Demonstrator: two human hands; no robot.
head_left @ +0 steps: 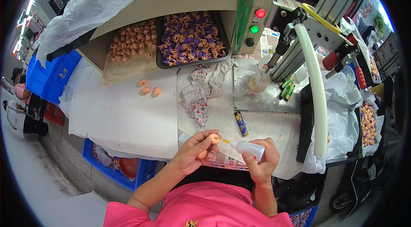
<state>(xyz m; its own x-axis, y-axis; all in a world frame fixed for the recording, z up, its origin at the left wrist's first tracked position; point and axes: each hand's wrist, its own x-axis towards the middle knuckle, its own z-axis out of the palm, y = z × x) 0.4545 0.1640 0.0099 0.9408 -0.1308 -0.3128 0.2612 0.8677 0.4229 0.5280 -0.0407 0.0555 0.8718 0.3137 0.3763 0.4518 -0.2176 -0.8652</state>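
Note:
My left hand (195,152) holds a small peach-coloured doll head (214,138) between thumb and fingers. A second peach piece (202,154) is tucked lower in the same hand. In my right hand (264,162) lies a white squeeze bottle (248,149), tilted sideways with its thin yellowish nozzle (225,141) pointing at the doll head. Whether the tip touches the head I cannot tell. Beyond my hands, three loose doll heads (145,90) sit on the white paper. A blue and yellow lighter-like stick (241,123) lies on the table past the bottle.
Under the shelf are a pile of doll heads (135,40) and a black tray (227,51) of purple and peach figure bodies. A crumpled floral cloth (199,98) lies mid-table. On the right stands a metal press (295,55) with a long white curved tube (317,98); blue crates (53,75) are at left.

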